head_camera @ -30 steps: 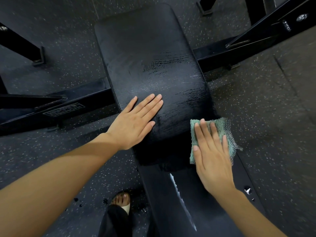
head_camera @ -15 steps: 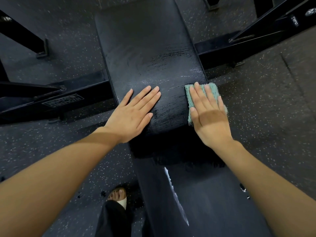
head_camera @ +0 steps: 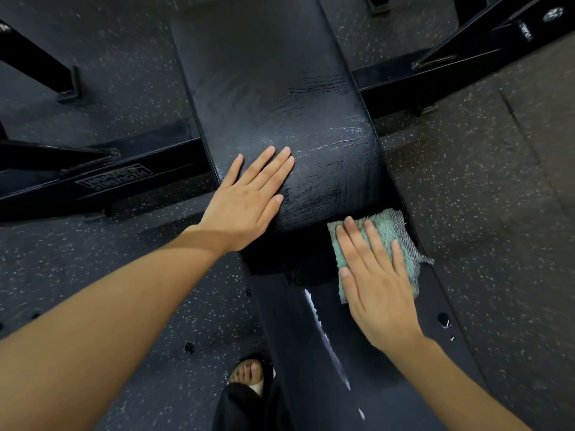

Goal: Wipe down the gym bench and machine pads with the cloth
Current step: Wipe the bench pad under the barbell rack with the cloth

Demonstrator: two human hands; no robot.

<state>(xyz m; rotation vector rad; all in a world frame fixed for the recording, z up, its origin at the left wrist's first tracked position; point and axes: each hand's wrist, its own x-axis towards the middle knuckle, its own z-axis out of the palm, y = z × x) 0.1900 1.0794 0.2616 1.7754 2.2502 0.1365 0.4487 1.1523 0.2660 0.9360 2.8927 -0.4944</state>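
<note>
A long black bench pad runs away from me, with wet streaks across its rounded near end. My left hand lies flat with straight fingers on the pad's near left corner. A folded green cloth sits at the pad's near right edge, over the gap to the lower black pad. My right hand presses flat on the cloth and covers most of it.
Black steel frame beams cross under the pad to the left and to the right. Speckled rubber floor lies all around. My foot and trouser leg stand beside the lower pad's left edge.
My right hand slid the cloth back toward me, from the pad's right side down to its near right edge. My left hand stayed in place.
</note>
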